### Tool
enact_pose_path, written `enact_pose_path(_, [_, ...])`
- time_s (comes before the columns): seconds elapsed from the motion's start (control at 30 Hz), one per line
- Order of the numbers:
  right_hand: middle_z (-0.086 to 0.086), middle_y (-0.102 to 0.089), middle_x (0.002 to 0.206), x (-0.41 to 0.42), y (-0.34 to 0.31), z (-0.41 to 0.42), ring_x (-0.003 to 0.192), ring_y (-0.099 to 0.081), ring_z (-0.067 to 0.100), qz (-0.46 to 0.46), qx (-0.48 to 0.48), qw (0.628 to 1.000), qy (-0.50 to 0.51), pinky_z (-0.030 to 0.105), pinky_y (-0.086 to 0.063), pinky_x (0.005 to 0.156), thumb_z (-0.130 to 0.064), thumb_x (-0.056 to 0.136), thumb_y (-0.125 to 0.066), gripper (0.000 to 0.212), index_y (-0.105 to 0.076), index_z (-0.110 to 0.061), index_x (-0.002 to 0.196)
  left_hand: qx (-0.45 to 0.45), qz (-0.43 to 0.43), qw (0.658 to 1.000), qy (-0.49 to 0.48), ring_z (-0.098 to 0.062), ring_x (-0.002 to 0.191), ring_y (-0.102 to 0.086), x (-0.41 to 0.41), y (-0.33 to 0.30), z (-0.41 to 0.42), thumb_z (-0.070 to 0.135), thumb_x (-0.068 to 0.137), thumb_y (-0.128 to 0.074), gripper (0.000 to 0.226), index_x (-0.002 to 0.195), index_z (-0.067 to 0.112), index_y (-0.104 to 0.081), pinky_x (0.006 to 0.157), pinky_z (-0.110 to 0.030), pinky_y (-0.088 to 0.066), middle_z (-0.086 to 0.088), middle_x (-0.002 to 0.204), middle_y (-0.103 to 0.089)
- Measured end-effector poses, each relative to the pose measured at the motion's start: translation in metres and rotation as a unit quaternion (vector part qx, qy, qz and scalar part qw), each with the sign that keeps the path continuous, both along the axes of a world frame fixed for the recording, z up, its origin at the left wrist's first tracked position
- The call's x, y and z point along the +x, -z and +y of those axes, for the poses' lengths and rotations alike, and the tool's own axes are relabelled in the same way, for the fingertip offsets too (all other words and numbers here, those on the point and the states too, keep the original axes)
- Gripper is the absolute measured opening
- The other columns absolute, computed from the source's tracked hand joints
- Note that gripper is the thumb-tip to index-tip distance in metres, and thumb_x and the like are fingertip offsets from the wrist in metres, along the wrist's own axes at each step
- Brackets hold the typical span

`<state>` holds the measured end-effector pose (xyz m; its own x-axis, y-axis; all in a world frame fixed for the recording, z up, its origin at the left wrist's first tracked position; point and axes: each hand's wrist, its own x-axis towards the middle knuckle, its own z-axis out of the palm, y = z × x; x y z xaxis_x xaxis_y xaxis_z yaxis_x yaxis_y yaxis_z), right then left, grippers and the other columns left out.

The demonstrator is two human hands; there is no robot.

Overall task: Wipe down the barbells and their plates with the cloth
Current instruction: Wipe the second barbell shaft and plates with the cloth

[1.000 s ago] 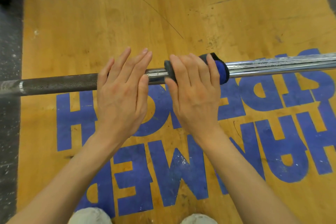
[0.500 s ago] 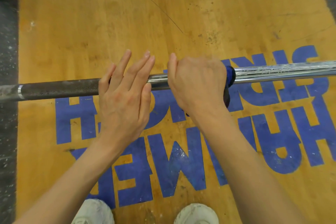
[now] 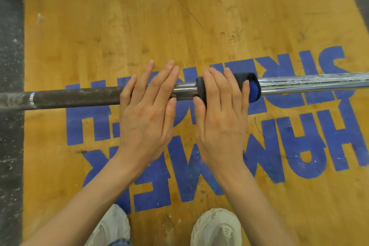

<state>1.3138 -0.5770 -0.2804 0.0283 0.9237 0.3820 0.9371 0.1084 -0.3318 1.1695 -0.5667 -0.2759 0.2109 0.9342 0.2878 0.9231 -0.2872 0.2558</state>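
A barbell (image 3: 79, 98) lies across the view, dark and knurled on the left, shiny chrome on the right. A dark cloth with a blue inner side (image 3: 252, 88) is wrapped over the bar near the middle. My right hand (image 3: 221, 110) lies flat on top of the cloth with straight fingers, pressing it onto the bar. My left hand (image 3: 147, 110) rests on the bar just left of it, fingers straight and together. No plates are in view.
The bar hangs over a yellow wooden platform (image 3: 139, 16) with large blue lettering (image 3: 299, 136). Black speckled rubber flooring (image 3: 10, 66) borders the platform on the left. My two light shoes (image 3: 216, 227) stand at the bottom edge.
My right hand curled round the cloth and rolled forward over the bar half a second ago, then came back flat on top with straight fingers. My left hand stayed flat on the bar.
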Motion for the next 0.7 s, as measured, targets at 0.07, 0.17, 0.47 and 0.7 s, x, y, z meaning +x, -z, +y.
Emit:
enact_pose_path(0.07, [0.006, -0.069, 0.089, 0.001, -0.006, 0.025, 0.093, -0.063, 0.03, -0.027, 0.003, 0.999, 0.022, 0.04, -0.036, 0.106, -0.034, 0.109, -0.034, 0.045, -0.069, -0.011, 0.093, -0.001, -0.006, 1.0, 0.006, -0.021, 0.153, -0.023, -0.001, 0.0, -0.004, 0.021, 0.105, -0.029, 0.05, 0.154, 0.016, -0.039, 0.121, -0.037, -0.013, 0.005, 0.16, -0.037])
enact_pose_path(0.17, [0.005, -0.063, 0.077, 0.003, -0.012, 0.028, 0.081, -0.059, 0.03, -0.05, -0.001, 0.998, 0.042, 0.041, -0.039, 0.098, -0.033, 0.108, -0.037, 0.043, -0.065, -0.012, 0.082, -0.005, -0.008, 1.0, 0.01, -0.022, 0.153, -0.022, -0.002, -0.001, -0.01, 0.022, 0.106, -0.029, 0.05, 0.154, 0.015, -0.038, 0.122, -0.038, -0.013, 0.004, 0.16, -0.037])
enact_pose_path(0.47, [0.006, -0.058, 0.067, 0.007, -0.019, 0.021, 0.067, -0.04, 0.031, -0.095, -0.053, 0.993, 0.04, 0.039, -0.029, 0.075, -0.031, 0.107, -0.021, 0.05, -0.052, -0.015, 0.072, -0.016, -0.002, 1.0, 0.02, -0.025, 0.152, -0.022, -0.001, -0.002, -0.033, 0.025, 0.106, -0.03, 0.051, 0.155, 0.013, -0.038, 0.122, -0.04, -0.011, 0.002, 0.161, -0.035])
enact_pose_path(0.7, [0.008, -0.064, 0.131, 0.004, -0.011, -0.041, 0.13, -0.053, 0.03, -0.038, -0.067, 0.997, 0.033, 0.045, -0.019, 0.123, -0.031, 0.108, -0.029, 0.046, -0.062, -0.009, 0.13, -0.043, -0.027, 0.997, 0.063, -0.028, 0.154, -0.017, 0.003, -0.015, -0.041, 0.026, 0.107, -0.027, 0.053, 0.156, 0.005, -0.032, 0.126, -0.044, -0.007, -0.006, 0.164, -0.028])
